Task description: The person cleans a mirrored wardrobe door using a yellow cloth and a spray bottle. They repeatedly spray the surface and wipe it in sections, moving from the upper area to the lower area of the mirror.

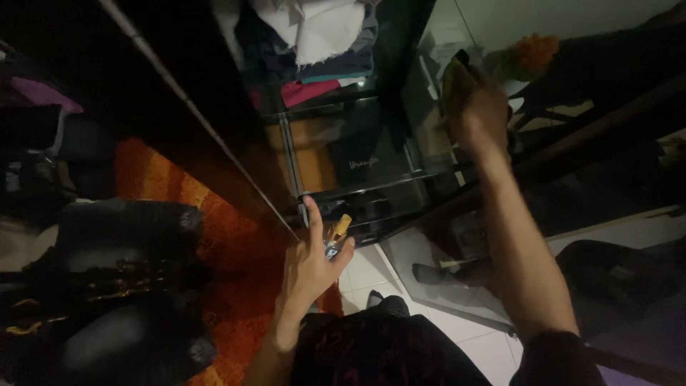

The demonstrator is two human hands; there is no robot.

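Note:
My right hand (475, 107) reaches up and presses a yellow-green cloth (452, 70) against the dark glass pane (429, 121) of a black shelf unit; the cloth shows only at the fingertips. My left hand (311, 261) hangs lower, near the bottom of the unit, fingers loosely curled around a small bottle with an orange nozzle (337, 232), index finger pointing up. Whether the bottle touches the glass I cannot tell.
The black glass-shelved unit (336, 168) holds folded clothes (314, 36) on top. An orange shaggy rug (214, 236) lies at the left, with dark bags and shoes (121, 286) on it. White floor tiles (371, 275) lie below. An orange flower (532, 51) shows at the upper right.

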